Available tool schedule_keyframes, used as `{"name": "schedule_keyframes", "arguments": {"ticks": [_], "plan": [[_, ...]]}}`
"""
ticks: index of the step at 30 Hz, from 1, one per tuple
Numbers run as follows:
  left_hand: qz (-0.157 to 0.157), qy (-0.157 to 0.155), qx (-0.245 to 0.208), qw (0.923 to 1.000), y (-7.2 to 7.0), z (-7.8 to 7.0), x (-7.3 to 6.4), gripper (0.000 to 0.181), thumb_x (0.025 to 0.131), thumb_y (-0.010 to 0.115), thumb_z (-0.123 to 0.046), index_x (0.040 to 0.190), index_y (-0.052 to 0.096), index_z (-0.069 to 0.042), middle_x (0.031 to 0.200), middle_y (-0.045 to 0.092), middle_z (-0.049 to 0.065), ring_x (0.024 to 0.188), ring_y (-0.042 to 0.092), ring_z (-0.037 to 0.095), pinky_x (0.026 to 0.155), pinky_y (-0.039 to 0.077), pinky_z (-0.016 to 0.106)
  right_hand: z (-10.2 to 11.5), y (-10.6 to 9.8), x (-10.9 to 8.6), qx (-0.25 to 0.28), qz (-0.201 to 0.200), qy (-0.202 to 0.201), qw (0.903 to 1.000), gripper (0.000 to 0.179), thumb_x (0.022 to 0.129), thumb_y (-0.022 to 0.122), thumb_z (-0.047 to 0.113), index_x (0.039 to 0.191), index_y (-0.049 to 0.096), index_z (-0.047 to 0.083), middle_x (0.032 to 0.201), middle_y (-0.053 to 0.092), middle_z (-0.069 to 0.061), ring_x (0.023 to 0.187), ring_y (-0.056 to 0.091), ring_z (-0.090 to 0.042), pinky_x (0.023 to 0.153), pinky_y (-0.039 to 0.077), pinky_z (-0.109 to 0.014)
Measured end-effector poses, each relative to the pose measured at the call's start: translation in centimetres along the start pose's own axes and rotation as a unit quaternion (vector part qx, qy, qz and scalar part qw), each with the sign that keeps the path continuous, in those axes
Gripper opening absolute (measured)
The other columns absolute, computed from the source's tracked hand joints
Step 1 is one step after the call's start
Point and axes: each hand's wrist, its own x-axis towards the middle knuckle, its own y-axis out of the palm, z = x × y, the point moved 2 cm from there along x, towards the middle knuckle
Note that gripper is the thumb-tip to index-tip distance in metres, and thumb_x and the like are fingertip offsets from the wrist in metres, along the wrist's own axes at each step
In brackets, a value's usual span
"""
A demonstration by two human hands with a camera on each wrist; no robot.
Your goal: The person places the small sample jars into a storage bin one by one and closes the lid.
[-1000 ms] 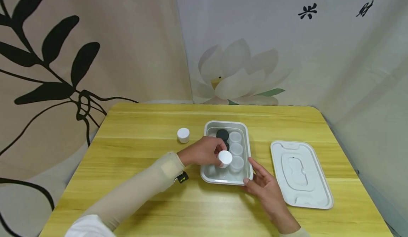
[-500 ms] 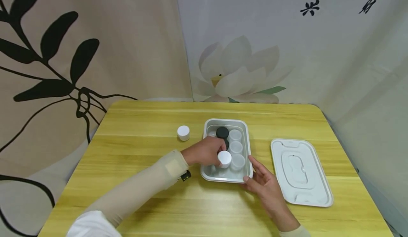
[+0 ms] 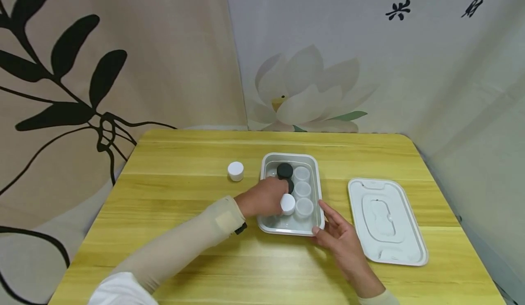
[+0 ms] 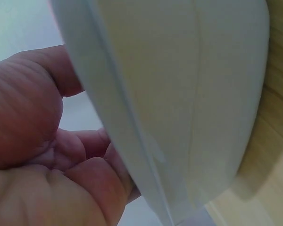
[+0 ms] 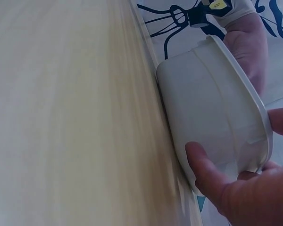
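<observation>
In the head view my left hand [image 3: 266,198] reaches over the left rim of a white plastic box [image 3: 287,232] and holds a small white-capped jar [image 3: 288,204] low inside it. Several frosted round jars [image 3: 304,208] line the box's right side, and black-lidded jars [image 3: 285,170] stand to their left, one partly hidden by my knuckles. My right hand [image 3: 340,239] grips the box's near right corner. The right wrist view shows its thumb [image 5: 200,162] against the side wall. From the left wrist, the box wall [image 4: 179,103] hides my fingertips and the jar.
Left of the box, another white-capped jar [image 3: 235,171] stands upright on the wooden table [image 3: 197,268]. A white lid [image 3: 387,223] lies flat to the right of the box, beside my right hand. A printed curtain [image 3: 184,59] hangs behind the table's far edge.
My left hand has lowered the white-capped jar further into the box, beside the nearest frosted jar. My right hand keeps its place at the corner.
</observation>
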Motion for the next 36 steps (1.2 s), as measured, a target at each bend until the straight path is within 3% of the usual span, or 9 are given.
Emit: {"name": "schedule_keyframes", "arguments": {"ticks": [6,13,24,29,33,36], "plan": [[-0.014,0.013,0.018,0.9997,0.0,-0.1,-0.3,0.033,0.082,0.087,-0.009,0.104,0.063,-0.012,0.086,0.066,0.002,0.079,0.059,0.017,0.071,0.052,0.028,0.3,0.3,0.0,-0.003,-0.006,0.006,1.0,0.076,0.094,0.07,-0.005,0.163,0.037,0.003,0.162,0.05,0.003,0.133,0.063,-0.022,0.091,0.063,-0.042],[-0.013,0.027,0.029,0.9991,0.2,-0.4,-0.3,0.03,0.082,0.085,-0.007,0.102,0.063,-0.013,0.083,0.064,0.0,0.074,0.058,0.016,0.067,0.049,0.026,0.1,0.2,-0.1,0.0,-0.005,0.003,1.0,0.076,0.094,0.07,-0.006,0.163,0.037,0.002,0.161,0.051,0.006,0.132,0.063,-0.022,0.091,0.064,-0.043],[-0.021,0.02,0.037,0.9989,0.2,-0.5,-0.2,0.027,0.083,0.083,-0.004,0.101,0.064,-0.011,0.084,0.064,0.002,0.074,0.057,0.018,0.067,0.049,0.028,0.1,0.0,0.0,-0.002,-0.005,0.004,1.0,0.075,0.095,0.07,-0.005,0.163,0.038,0.004,0.162,0.05,0.004,0.132,0.063,-0.022,0.09,0.064,-0.043],[-0.016,0.009,0.039,0.9991,0.0,-0.6,-0.6,0.034,0.085,0.086,-0.01,0.112,0.066,-0.009,0.099,0.069,0.007,0.087,0.062,0.019,0.076,0.054,0.031,0.1,0.1,0.0,-0.002,-0.006,0.006,1.0,0.076,0.095,0.07,-0.005,0.163,0.038,0.004,0.162,0.049,0.004,0.133,0.062,-0.022,0.091,0.064,-0.043],[-0.018,-0.001,0.006,0.9998,-0.9,-0.4,-1.0,0.048,0.086,0.09,-0.02,0.125,0.065,-0.008,0.117,0.072,0.01,0.105,0.065,0.02,0.091,0.057,0.034,0.1,0.2,0.0,-0.001,-0.006,0.007,1.0,0.076,0.095,0.07,-0.005,0.163,0.038,0.004,0.162,0.05,0.004,0.133,0.062,-0.023,0.091,0.063,-0.044],[-0.031,-0.002,-0.053,0.9981,-1.8,0.3,-1.4,0.053,0.085,0.09,-0.023,0.128,0.064,-0.006,0.119,0.072,0.012,0.103,0.065,0.021,0.092,0.056,0.036,0.0,0.2,0.0,0.001,-0.006,0.006,1.0,0.076,0.095,0.07,-0.005,0.163,0.037,0.003,0.161,0.051,0.005,0.132,0.063,-0.024,0.092,0.063,-0.044]]}}
